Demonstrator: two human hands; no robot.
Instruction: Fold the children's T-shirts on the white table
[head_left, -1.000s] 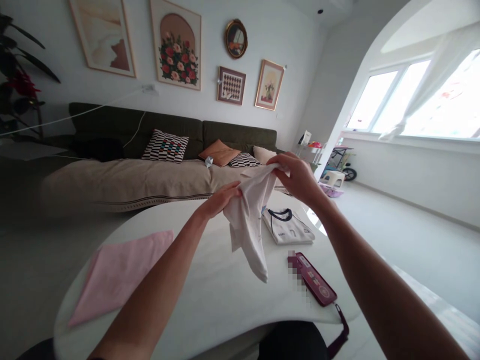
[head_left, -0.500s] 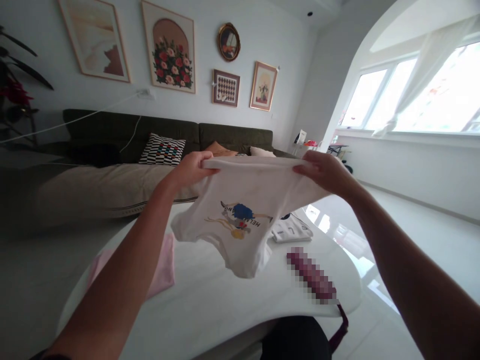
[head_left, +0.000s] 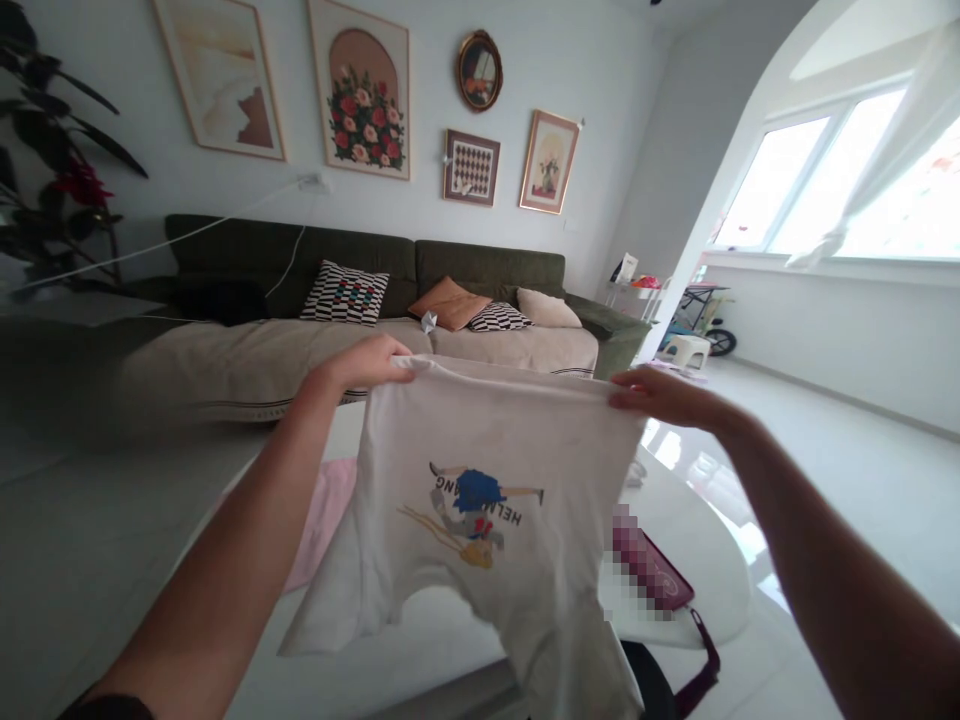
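A small white T-shirt [head_left: 480,500] with a blue and yellow printed figure hangs upside down, spread wide in front of me. My left hand [head_left: 365,362] is closed on one corner of its upper edge and my right hand [head_left: 660,395] pinches the other corner. The shirt hangs over the white table [head_left: 705,530] and hides most of it. A pink cloth [head_left: 322,515] lies on the table behind the shirt's left side.
A dark red case with a strap [head_left: 660,580] lies on the table at the right. Behind the table stands a dark green sofa [head_left: 360,290] with several cushions. A plant [head_left: 52,170] is at the far left, bright windows [head_left: 847,180] at the right.
The bunched shirt was opened out between my hands; it now hangs lower and closer to me, stretched flat. It now covers the folded white shirt seen earlier on the table.
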